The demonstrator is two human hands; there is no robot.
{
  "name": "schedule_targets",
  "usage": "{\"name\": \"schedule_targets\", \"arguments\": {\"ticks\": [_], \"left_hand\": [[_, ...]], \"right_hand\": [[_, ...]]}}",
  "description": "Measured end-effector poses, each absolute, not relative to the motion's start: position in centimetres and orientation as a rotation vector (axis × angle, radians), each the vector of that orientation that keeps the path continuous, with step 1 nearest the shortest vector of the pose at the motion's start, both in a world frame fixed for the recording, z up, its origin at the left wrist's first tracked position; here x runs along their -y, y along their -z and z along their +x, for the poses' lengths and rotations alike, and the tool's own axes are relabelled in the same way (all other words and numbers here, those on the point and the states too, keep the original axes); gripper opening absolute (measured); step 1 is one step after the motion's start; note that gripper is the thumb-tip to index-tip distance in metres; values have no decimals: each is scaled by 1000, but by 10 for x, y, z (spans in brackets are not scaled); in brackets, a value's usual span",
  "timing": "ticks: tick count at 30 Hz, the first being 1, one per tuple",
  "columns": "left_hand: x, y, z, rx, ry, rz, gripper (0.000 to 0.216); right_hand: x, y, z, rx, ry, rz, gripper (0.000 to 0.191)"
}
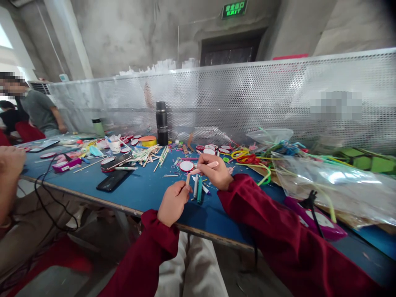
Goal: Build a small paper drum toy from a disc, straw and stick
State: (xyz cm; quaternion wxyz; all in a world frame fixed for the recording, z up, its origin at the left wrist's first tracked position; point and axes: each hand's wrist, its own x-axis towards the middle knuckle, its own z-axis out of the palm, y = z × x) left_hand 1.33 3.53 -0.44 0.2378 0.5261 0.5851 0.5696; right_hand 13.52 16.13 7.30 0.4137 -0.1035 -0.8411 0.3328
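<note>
My left hand [173, 201] is closed on a small flat wooden stick [187, 180], which stands upright from the fingers. In my right hand [213, 170] is a pink marker pen [195, 170], its tip pointing left at the top of the stick; whether they touch I cannot tell. Below the hands lie several more markers, among them a teal marker [199, 190] and a grey one. A round white disc with a red rim [186, 166] rests just behind my fingers.
A black bottle [161, 123] stands by the perforated metal screen [222, 99]. Left are a pile of wooden sticks [147, 153], a black phone [114, 180] and a co-worker's hand [12, 163]. Right are plastic bags [328, 177], coloured pipe cleaners [247, 157] and a purple power strip [318, 220].
</note>
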Motion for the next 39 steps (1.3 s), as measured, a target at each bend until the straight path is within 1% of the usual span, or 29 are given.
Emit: {"name": "schedule_targets", "arguments": {"ticks": [11, 17, 39], "left_hand": [[-35, 5, 12, -1633, -1552, 1476, 31], [-35, 4, 13, -1628, -1565, 1467, 31], [-36, 6, 12, -1601, -1565, 1423, 32]], "right_hand": [[-160, -74, 135, 2121, -803, -233, 18], [-159, -74, 135, 2109, -840, -240, 17], [-160, -74, 136, 2131, -821, -232, 15]]}}
